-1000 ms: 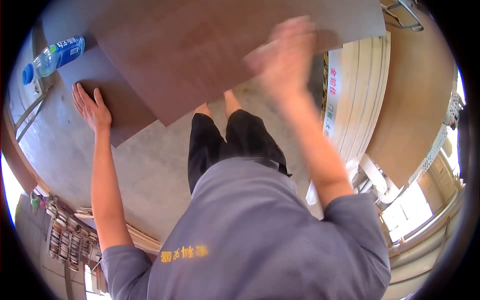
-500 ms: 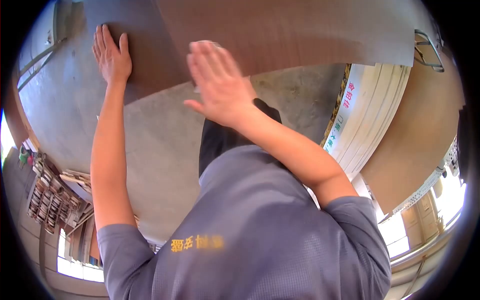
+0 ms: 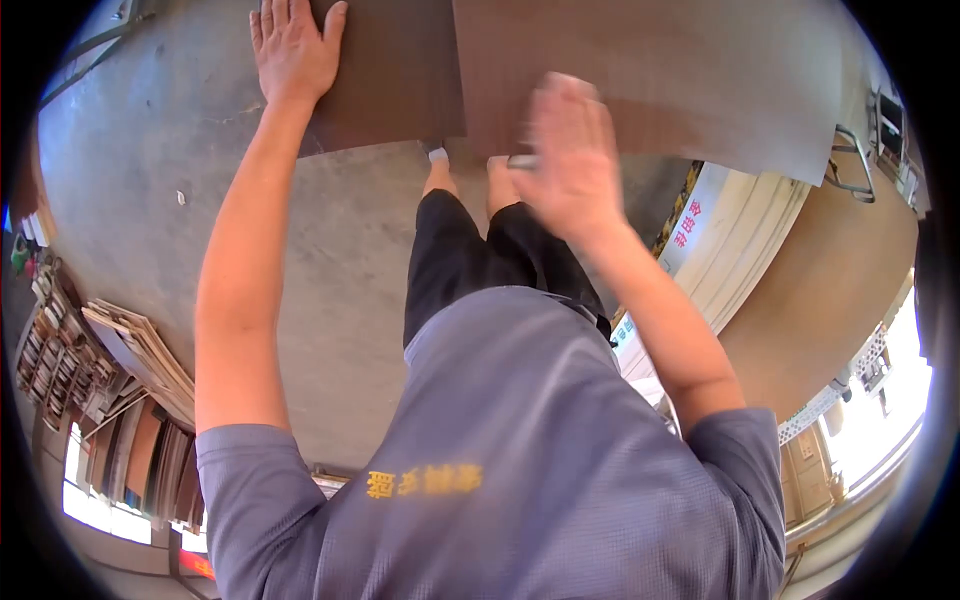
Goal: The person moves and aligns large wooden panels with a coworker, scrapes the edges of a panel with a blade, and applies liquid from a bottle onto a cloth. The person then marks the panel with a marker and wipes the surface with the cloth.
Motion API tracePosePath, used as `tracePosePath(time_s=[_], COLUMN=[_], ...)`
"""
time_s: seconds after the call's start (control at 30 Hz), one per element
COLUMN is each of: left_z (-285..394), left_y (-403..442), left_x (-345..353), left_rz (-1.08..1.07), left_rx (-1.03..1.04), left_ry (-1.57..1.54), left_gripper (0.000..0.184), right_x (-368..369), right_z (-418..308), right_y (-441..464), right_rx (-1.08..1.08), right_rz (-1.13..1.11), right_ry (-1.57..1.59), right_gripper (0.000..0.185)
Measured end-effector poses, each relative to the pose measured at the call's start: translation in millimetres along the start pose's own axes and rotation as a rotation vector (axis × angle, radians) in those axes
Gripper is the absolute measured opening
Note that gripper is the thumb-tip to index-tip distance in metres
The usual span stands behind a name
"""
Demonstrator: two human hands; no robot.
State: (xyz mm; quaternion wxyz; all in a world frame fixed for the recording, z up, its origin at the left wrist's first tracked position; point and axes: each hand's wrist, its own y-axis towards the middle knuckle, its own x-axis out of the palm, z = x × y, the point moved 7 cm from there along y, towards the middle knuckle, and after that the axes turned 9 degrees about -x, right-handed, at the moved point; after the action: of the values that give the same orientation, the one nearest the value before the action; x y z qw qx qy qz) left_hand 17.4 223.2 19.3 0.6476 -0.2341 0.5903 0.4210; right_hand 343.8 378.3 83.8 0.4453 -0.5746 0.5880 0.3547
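Note:
My left hand (image 3: 297, 50) lies flat with fingers spread at the left edge of a dark brown panel area (image 3: 390, 75). To its right extends a lighter brown panel surface (image 3: 690, 75); a straight line parts the two tones. I cannot tell whether they are separate sheets. Over the lighter surface, near its front edge, my right hand (image 3: 575, 150) is stretched out and blurred by motion. Its fingers look straight and hold nothing visible. Whether its palm touches the panel is unclear.
Pale stacked boards (image 3: 745, 225) with printed lettering stand at the right, beside a large brown board (image 3: 840, 290). A metal handle-shaped frame (image 3: 853, 165) is at the upper right. Grey concrete floor (image 3: 340, 280) lies below me. Boards (image 3: 140, 350) lean at the left.
In view, my left hand has shifted right and up, and my right hand has shifted right. The panel's front edge sits differently and my legs show more. The camera view has turned as well.

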Motion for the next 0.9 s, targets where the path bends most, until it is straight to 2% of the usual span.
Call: tracePosePath(time_s=[0.07,0.13,0.2,0.27,0.4,0.47,0.53,0.57,0.6,0.63,0.67,0.7,0.73,0.8,0.87,0.9], left_z=[6.4,10.6,8.3,2.3,-0.9,-1.7,-1.9,1.0,1.4,0.4,1.3,2.3,0.7,3.9,-0.1,-1.4], left_y=[-0.8,-7.4,-3.0,0.4,-3.8,-2.7,-1.7,-0.5,-3.0,-4.1,-3.6,-5.4,-6.5,-6.8,-4.6,-3.2], left_x=[-2.8,-9.2,-12.0,-5.9,-5.8,-4.6,-5.5,-6.2,-7.4,-9.1,-10.1,-10.0,-11.3,-11.3,-15.3,-15.4], left_rz=[-0.153,-0.160,-0.121,-0.053,-0.008,-0.016,0.002,-0.005,-0.014,-0.004,0.000,-0.010,-0.011,0.004,0.008,0.009], left_rx=[-0.101,-0.108,-0.078,-0.066,-0.057,-0.054,-0.042,-0.043,-0.053,-0.067,-0.072,-0.074,-0.082,-0.063,-0.096,-0.094], left_ry=[0.198,0.197,0.124,0.103,0.051,0.041,0.025,0.027,0.032,0.025,0.022,0.021,0.022,-0.004,-0.011,0.004], left_gripper=[0.082,0.080,0.078,0.077,0.076,0.076,0.076,0.076,0.076,0.076,0.075,0.075,0.075,0.074,0.074,0.073], right_x=[-1.2,12.2,17.4,19.4,-10.8,-31.3,-34.9,-35.0,-33.0,-21.2,-4.6,11.1,9.3,-3.7,-31.5,-33.5], right_z=[46.8,5.5,-68.2,-85.2,-53.3,-4.1,32.7,25.5,-5.2,-36.9,-63.4,-78.8,-72.3,-36.9,12.2,7.0], right_y=[-28.9,-3.8,33.8,39.1,104.9,194.0,252.6,242.7,202.8,150.3,109.0,73.9,87.1,151.0,239.2,245.9], right_rx=[0.140,0.145,0.001,-0.108,-0.216,-0.122,-0.094,-0.044,-0.128,-0.209,-0.175,-0.261,-0.267,-0.250,-0.146,-0.163], right_rz=[0.056,0.071,-0.119,-0.083,-0.011,0.173,0.328,0.170,0.294,0.273,0.115,-0.006,-0.011,0.119,0.342,0.336], right_ry=[-0.091,-0.152,0.127,0.153,-0.016,-0.012,-0.244,-0.017,-0.025,-0.036,0.050,0.046,0.046,-0.152,-0.182,-0.184], right_gripper=[0.105,0.106,0.103,0.100,0.089,0.083,0.097,0.079,0.084,0.087,0.086,0.079,0.079,0.076,0.075,0.075])
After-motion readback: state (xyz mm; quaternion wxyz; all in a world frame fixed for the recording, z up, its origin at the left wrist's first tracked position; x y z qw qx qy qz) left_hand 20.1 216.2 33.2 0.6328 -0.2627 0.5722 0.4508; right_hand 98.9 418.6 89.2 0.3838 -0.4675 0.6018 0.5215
